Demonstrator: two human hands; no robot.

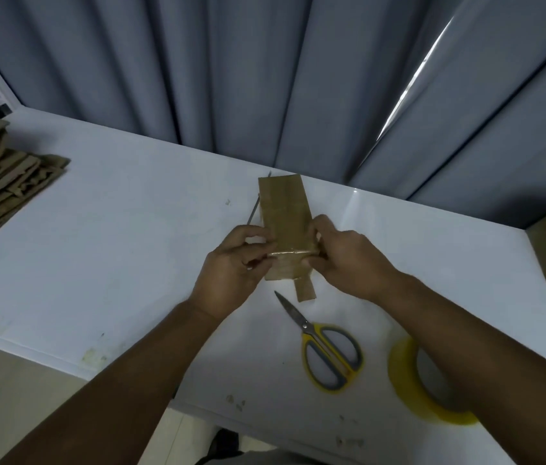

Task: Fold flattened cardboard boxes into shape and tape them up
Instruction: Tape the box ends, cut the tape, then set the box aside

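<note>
Left hand (234, 260) and right hand (342, 260) pinch the near end of a small cardboard box (286, 226) between them — it stretches away over the white table (131, 236). Nearer lie scissors (327, 347) and a tape roll (409, 380) — flattened boxes (0, 182) far left.

Packing workroom, white table (131, 250), flat cardboard stack (0, 182), grey curtains (231, 68)
</note>
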